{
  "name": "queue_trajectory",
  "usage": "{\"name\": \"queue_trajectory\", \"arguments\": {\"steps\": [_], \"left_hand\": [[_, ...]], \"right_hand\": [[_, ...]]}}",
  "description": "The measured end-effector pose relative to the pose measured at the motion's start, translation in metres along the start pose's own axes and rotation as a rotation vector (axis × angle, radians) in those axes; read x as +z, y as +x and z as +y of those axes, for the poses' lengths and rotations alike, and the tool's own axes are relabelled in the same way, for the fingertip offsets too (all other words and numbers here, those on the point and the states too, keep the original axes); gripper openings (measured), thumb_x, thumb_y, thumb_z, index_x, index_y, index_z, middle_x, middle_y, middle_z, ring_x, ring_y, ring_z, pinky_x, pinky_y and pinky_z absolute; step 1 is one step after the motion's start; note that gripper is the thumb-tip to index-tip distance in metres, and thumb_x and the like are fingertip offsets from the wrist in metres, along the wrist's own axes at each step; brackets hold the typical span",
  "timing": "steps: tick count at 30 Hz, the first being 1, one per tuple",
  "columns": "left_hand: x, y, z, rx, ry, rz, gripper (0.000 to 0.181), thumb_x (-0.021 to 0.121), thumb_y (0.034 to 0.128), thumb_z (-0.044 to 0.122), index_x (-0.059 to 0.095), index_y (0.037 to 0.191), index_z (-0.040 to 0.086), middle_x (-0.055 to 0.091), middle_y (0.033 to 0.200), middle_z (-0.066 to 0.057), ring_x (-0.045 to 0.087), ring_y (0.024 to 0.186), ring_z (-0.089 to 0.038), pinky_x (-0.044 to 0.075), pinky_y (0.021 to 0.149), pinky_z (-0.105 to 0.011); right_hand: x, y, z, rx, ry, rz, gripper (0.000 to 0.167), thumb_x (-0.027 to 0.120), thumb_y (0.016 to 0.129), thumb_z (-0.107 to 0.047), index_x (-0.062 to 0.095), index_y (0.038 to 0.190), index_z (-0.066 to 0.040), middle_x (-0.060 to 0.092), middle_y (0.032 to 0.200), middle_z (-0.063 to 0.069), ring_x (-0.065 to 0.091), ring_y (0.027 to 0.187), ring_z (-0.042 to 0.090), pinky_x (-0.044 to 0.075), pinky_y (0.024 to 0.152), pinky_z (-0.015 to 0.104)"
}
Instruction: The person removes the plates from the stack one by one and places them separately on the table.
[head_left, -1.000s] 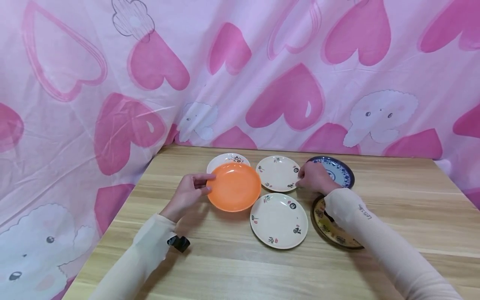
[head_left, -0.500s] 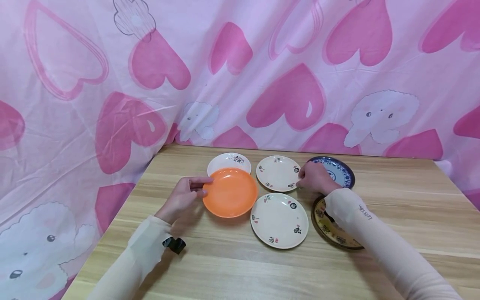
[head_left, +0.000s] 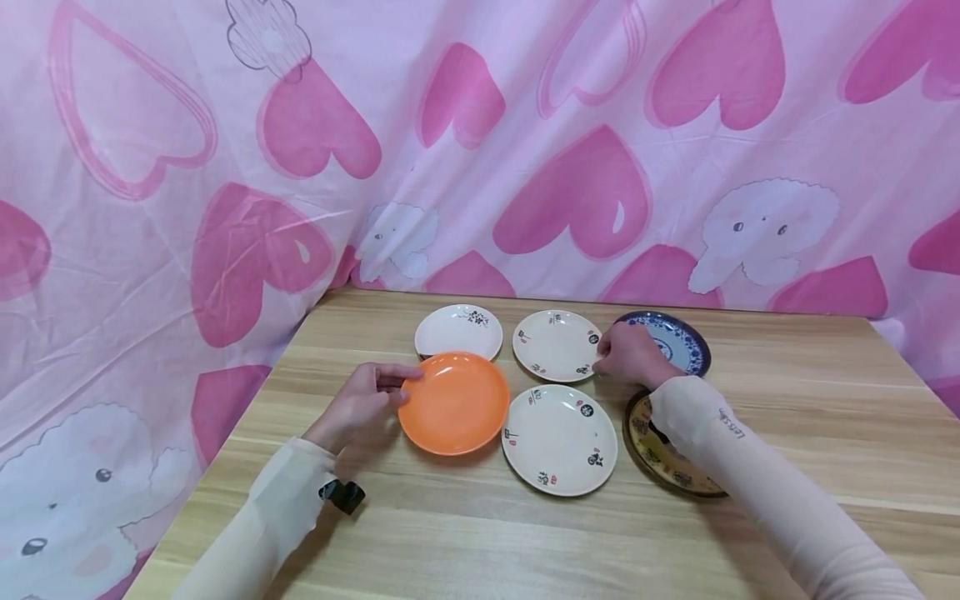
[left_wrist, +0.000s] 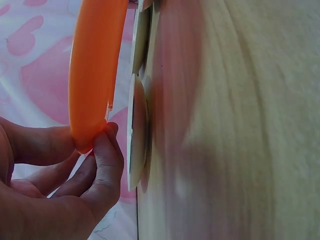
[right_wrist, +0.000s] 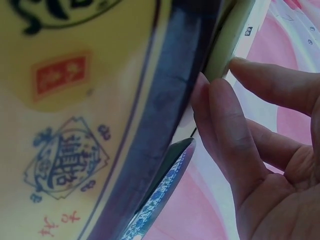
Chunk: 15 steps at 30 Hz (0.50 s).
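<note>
My left hand (head_left: 360, 406) pinches the left rim of an orange plate (head_left: 454, 403), thumb on one face and fingers on the other. In the left wrist view the orange plate (left_wrist: 95, 65) hangs clear of the table. My right hand (head_left: 633, 353) reaches over to the back cream plate (head_left: 557, 346) with small black and red marks. Around that plate's right rim its thumb and fingers (right_wrist: 227, 97) close, as the right wrist view shows. A second cream plate (head_left: 559, 440) lies in front. Behind the orange one sits a white plate (head_left: 456, 329) with a dark flower print, its front edge covered.
A blue-and-white patterned plate (head_left: 693, 342) lies at the back right, partly under the right hand. Nearer, a yellow-brown plate with a dark rim (head_left: 675, 479) is partly hidden by the right sleeve. A pink heart-print curtain (head_left: 570, 192) borders the wooden table (head_left: 450, 533).
The left hand has brought the orange plate toward me and slightly left, uncovering more of the white flower-print plate. My right hand has stayed at the back cream plate's rim.
</note>
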<state>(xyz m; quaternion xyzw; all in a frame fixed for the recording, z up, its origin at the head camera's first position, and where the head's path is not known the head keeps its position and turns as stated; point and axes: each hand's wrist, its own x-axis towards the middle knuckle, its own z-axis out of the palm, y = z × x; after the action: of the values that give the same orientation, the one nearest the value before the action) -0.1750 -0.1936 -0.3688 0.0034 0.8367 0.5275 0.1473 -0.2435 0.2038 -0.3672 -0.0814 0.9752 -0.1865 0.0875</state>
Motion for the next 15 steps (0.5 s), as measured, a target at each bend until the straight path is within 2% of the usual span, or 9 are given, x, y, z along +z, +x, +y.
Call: {"name": "queue_trajectory", "arguments": {"steps": [4, 11, 15], "left_hand": [[-0.0004, 0.0003, -0.0032, -0.048, 0.004, 0.011, 0.043, 0.054, 0.0906, -0.009, 0.067, 0.128, 0.007, 0.065, 0.134, -0.012, 0.059, 0.117, -0.025, 0.056, 0.095, -0.026], [-0.0022, 0.0011, -0.0062, -0.028, 0.012, 0.005, 0.044, 0.052, 0.0891, -0.011, 0.067, 0.128, 0.005, 0.064, 0.135, -0.015, 0.059, 0.115, -0.024, 0.056, 0.092, -0.026], [-0.0024, 0.0011, -0.0068, -0.039, 0.031, 0.01, 0.044, 0.052, 0.0883, -0.011, 0.068, 0.125, 0.006, 0.064, 0.134, -0.015, 0.059, 0.112, -0.024, 0.054, 0.088, -0.024]], "right_hand": [[0.0004, -0.0002, -0.0003, -0.007, 0.0, 0.006, 0.026, 0.078, 0.08, -0.016, 0.075, 0.099, 0.001, 0.075, 0.096, 0.017, 0.064, 0.09, 0.028, 0.057, 0.083, 0.042], [0.0019, -0.0022, 0.0001, -0.016, 0.003, 0.024, 0.026, 0.078, 0.08, -0.015, 0.075, 0.099, 0.002, 0.075, 0.095, 0.017, 0.065, 0.086, 0.026, 0.058, 0.081, 0.041], [0.0022, -0.0024, 0.0004, -0.014, -0.002, 0.028, 0.025, 0.078, 0.08, -0.016, 0.075, 0.098, 0.001, 0.075, 0.095, 0.016, 0.064, 0.085, 0.025, 0.057, 0.08, 0.04]]}}
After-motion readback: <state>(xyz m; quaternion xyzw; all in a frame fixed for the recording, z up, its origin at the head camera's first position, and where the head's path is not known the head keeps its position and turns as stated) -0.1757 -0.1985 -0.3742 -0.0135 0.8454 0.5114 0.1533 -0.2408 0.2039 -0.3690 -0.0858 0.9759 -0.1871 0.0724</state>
